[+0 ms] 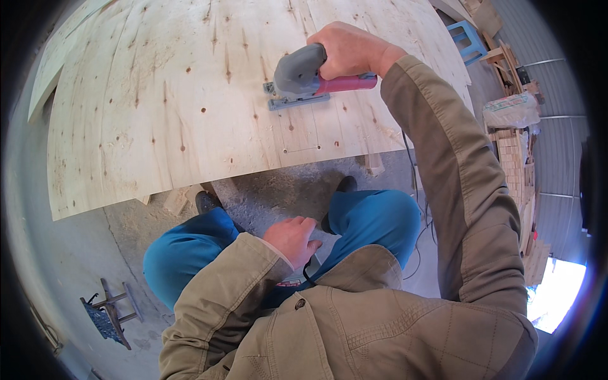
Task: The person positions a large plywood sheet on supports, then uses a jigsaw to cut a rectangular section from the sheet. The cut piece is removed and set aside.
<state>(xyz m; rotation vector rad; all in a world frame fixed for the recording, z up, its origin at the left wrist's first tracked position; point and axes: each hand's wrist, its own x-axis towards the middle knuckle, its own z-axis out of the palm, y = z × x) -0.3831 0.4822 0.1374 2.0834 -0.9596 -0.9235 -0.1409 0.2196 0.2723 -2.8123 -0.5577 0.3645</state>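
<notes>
My right hand [351,50] is wrapped round the handle of a jigsaw [297,73] with a grey front and a dark pink body. The jigsaw's flat metal base rests on a large plywood sheet [209,88]; its blade cannot be made out. Just in front of the jigsaw, thin lines and small dark marks show on the wood near the sheet's near edge. Over my lap, between my knees, my left hand [291,240] is held with loosely bent fingers, thumb apart from them, and no object shows in it. A dark cord or strap lies below its thumb.
Below the sheet's near edge are wood offcuts [180,201] and sawdust on the concrete floor. A cable [415,168] hangs beside my right knee. At the right stand a blue plastic stool [467,43], stacked wood pieces [512,158] and a plastic sack [512,111]. A small folding stool [111,313] is at lower left.
</notes>
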